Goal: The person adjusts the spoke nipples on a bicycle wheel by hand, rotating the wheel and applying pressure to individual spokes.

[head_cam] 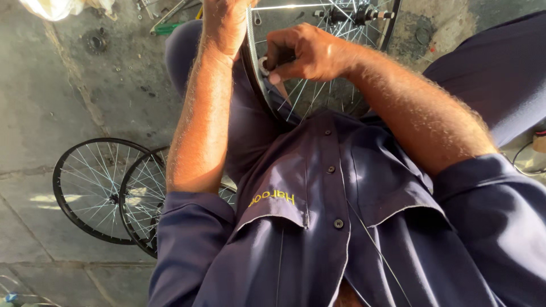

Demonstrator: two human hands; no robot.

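A spoked bicycle wheel [318, 91] stands upright between my knees, its rim against my dark blue shirt. My left hand [224, 23] grips the rim near the top edge of the view. My right hand [304, 54] is closed on a small round metal tool [265, 64] pressed at the rim's inner side, among the spokes. The wheel's hub [352, 14] with its axle shows at the top. A loose thin spoke [375, 250] lies across my shirt.
Two black-rimmed spoked wheels [99, 190] lie overlapping on the concrete floor at the left. A small sprocket [94, 41] and scattered tools [168, 17] lie on the floor at the top left. A cable [523, 162] lies at the right edge.
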